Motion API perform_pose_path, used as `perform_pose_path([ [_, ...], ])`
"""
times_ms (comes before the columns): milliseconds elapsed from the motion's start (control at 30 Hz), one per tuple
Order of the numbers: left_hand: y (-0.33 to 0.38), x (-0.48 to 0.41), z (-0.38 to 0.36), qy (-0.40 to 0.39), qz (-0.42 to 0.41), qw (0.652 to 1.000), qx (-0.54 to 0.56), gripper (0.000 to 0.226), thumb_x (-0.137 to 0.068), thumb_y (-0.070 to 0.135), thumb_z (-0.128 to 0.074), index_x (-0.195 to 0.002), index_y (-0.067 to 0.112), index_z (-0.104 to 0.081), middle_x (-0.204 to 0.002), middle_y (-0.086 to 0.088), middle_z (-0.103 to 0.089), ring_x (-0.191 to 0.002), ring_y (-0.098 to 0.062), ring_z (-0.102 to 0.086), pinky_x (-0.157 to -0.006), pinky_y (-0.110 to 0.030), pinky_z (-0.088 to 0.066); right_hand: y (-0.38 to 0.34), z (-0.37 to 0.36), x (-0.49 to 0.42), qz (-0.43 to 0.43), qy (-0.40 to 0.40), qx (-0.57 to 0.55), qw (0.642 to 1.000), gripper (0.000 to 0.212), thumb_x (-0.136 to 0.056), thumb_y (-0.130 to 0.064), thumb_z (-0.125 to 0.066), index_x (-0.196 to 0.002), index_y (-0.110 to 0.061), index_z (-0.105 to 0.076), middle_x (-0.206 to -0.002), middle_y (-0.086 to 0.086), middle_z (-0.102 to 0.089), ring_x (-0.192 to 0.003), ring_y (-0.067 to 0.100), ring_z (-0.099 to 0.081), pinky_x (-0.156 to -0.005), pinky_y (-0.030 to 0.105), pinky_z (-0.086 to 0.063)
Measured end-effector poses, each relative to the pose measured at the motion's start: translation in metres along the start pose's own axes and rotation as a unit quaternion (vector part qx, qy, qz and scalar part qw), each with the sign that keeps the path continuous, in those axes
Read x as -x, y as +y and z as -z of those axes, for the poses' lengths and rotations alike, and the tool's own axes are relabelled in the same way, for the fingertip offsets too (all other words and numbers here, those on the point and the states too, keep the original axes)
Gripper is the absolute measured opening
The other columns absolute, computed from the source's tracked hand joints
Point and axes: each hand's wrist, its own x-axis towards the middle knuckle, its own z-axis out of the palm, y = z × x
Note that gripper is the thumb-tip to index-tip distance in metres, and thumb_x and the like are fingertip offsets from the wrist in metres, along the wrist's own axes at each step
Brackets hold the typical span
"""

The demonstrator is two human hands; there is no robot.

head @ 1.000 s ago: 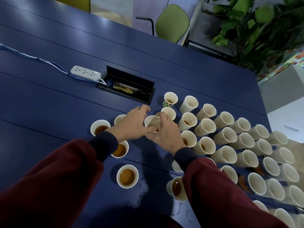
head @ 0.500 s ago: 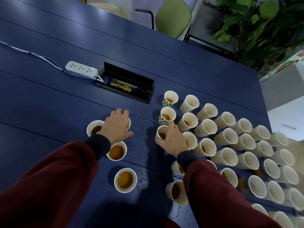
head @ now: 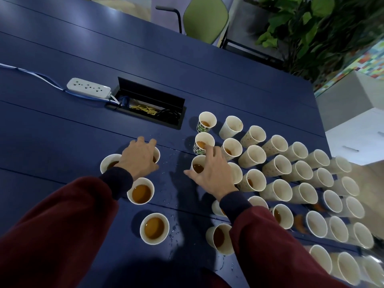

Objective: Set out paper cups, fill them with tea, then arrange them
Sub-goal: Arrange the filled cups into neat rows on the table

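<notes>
Many white paper cups stand on the dark blue table [head: 62, 125]. Rows of them [head: 276, 190] fill the right side, a few holding brown tea. My right hand [head: 211, 173] grips a tea cup [head: 196, 167] at the left end of the rows, just below two green-patterned cups [head: 202, 144]. My left hand [head: 139, 157] lies over another cup [head: 157, 155], fingers curled on its far rim, so most of the cup is hidden. Three filled cups stand apart on the left [head: 110, 164], [head: 141, 193], [head: 154, 228].
A white power strip [head: 88, 87] with a blue cable lies at the back left, beside an open cable box [head: 149, 109] sunk into the table. Spilled drops dot the table between my hands. A green chair [head: 205, 15] and a plant [head: 311, 28] stand beyond the far edge.
One second ago both hands held one cup together. My left hand has moved left onto another cup, and my right hand has brought its cup down at the left end of the rows.
</notes>
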Motion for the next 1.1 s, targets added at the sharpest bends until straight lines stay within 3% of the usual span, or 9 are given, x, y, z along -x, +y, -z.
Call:
perform_pose_path([
  [100, 0.011, 0.006, 0.013, 0.035, -0.028, 0.998, 0.033, 0.058, -0.079, 0.042, -0.076, -0.124, 0.018, -0.048, -0.119, -0.011, -0.050, -0.107, -0.031, -0.051, -0.075, -0.037, -0.041, -0.014, 0.007, 0.004, 0.071, 0.022, -0.051, 0.996, 0.086, -0.072, -0.051, -0.084, -0.138, -0.009, -0.046, -0.130, 0.009, -0.050, -0.112, 0.029, -0.057, -0.092, 0.040, -0.052],
  [233, 0.031, 0.020, 0.031, 0.062, -0.090, 0.990, 0.090, 0.073, -0.072, 0.042, -0.081, -0.130, 0.016, -0.046, -0.114, -0.008, -0.056, -0.104, -0.029, -0.056, -0.079, -0.035, -0.044, -0.036, 0.014, 0.011, 0.106, -0.051, -0.146, 0.982, 0.097, -0.076, -0.046, -0.085, -0.151, -0.015, -0.032, -0.143, 0.005, -0.046, -0.118, 0.022, -0.057, -0.093, 0.036, -0.051],
  [333, 0.047, 0.037, 0.040, 0.054, -0.113, 0.986, 0.112, 0.072, -0.069, 0.038, -0.080, -0.127, 0.015, -0.044, -0.109, -0.003, -0.058, -0.098, -0.023, -0.056, -0.075, -0.031, -0.041, -0.047, 0.016, 0.017, 0.127, -0.027, -0.150, 0.980, 0.099, -0.075, -0.047, -0.086, -0.152, -0.013, -0.034, -0.136, 0.007, -0.054, -0.101, 0.019, -0.062, -0.080, 0.027, -0.047],
  [400, 0.055, 0.047, 0.040, 0.039, -0.123, 0.984, 0.121, 0.070, -0.067, 0.035, -0.079, -0.124, 0.015, -0.044, -0.106, -0.001, -0.058, -0.096, -0.022, -0.057, -0.074, -0.031, -0.044, -0.047, 0.017, 0.022, 0.141, -0.012, -0.138, 0.980, 0.093, -0.074, -0.044, -0.086, -0.147, -0.009, -0.041, -0.126, 0.008, -0.058, -0.097, 0.021, -0.061, -0.076, 0.029, -0.047],
  [600, 0.053, 0.070, 0.018, -0.032, -0.111, 0.963, 0.245, 0.081, -0.083, 0.044, -0.075, -0.149, 0.020, -0.034, -0.132, 0.001, -0.058, -0.119, -0.018, -0.056, -0.094, -0.033, -0.045, -0.024, 0.016, 0.043, 0.125, -0.026, -0.101, 0.987, 0.066, -0.077, -0.043, -0.079, -0.130, -0.013, -0.052, -0.120, 0.006, -0.058, -0.094, 0.028, -0.062, -0.069, 0.034, -0.046],
  [700, 0.035, 0.075, -0.006, 0.010, -0.051, 0.981, 0.189, 0.073, -0.089, 0.044, -0.069, -0.148, 0.016, -0.037, -0.141, -0.009, -0.051, -0.129, -0.027, -0.050, -0.106, -0.043, -0.043, -0.008, 0.012, 0.056, 0.106, -0.057, -0.070, 0.990, 0.063, -0.079, -0.048, -0.075, -0.126, -0.018, -0.045, -0.121, 0.007, -0.056, -0.086, 0.033, -0.064, -0.070, 0.038, -0.050],
  [867, 0.017, 0.090, -0.045, 0.034, 0.048, 0.998, 0.030, 0.065, -0.088, 0.045, -0.065, -0.139, 0.011, -0.044, -0.131, -0.018, -0.050, -0.122, -0.038, -0.048, -0.097, -0.051, -0.047, 0.009, 0.005, 0.070, 0.089, -0.119, -0.042, 0.988, 0.063, -0.078, -0.037, -0.075, -0.124, -0.015, -0.038, -0.125, 0.009, -0.051, -0.092, 0.040, -0.063, -0.076, 0.046, -0.050],
  [1100, 0.012, 0.098, -0.060, 0.022, 0.074, 0.995, 0.059, 0.058, -0.090, 0.040, -0.066, -0.139, 0.021, -0.042, -0.130, -0.017, -0.045, -0.118, -0.040, -0.051, -0.091, -0.054, -0.052, 0.013, -0.010, 0.074, 0.066, -0.159, -0.051, 0.984, 0.064, -0.080, -0.035, -0.079, -0.126, -0.017, -0.038, -0.128, 0.011, -0.051, -0.098, 0.037, -0.065, -0.082, 0.045, -0.054],
])
